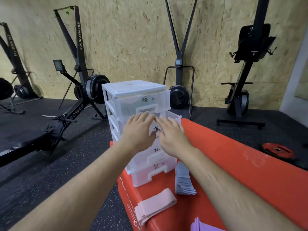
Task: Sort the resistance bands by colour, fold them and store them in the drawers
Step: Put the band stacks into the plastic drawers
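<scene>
Purple bands (205, 226) lay at the box's (233, 155) near edge; left hand (138, 130) and right hand (173, 135), flat on the drawer (174, 116), needed an even push.

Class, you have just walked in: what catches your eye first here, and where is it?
The left hand and right hand meet at the second drawer of a translucent drawer unit, centre. It stands on a red box, where pink bands, grey bands and purple bands lie folded.
</scene>
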`<action>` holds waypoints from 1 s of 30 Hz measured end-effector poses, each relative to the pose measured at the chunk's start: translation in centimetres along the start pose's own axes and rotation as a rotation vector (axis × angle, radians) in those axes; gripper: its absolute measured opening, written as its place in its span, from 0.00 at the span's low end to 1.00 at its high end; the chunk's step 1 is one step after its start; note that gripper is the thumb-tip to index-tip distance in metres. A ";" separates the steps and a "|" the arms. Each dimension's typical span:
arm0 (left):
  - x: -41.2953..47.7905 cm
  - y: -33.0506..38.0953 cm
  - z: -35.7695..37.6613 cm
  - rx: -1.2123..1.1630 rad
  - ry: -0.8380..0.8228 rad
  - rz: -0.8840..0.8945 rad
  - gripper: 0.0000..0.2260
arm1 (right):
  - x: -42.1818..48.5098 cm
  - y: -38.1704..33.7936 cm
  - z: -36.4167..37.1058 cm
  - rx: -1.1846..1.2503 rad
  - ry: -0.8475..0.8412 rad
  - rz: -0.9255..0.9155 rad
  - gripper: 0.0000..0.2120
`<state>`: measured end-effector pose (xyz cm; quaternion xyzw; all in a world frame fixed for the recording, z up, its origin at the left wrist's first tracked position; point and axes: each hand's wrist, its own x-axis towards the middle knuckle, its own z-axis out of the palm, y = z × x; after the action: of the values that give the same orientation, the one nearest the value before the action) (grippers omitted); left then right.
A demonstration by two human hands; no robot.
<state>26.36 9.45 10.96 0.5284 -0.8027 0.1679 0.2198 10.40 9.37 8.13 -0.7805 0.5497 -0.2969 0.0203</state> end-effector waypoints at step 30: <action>-7.4 8.2 20.5 -0.510 -0.653 -0.017 0.24 | -8.2 15.3 12.7 0.457 -0.274 0.972 0.11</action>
<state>17.74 8.04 -10.64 0.4890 -0.8418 -0.2146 0.0786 1.84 6.71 -11.38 -0.4442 0.7606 -0.2608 0.3952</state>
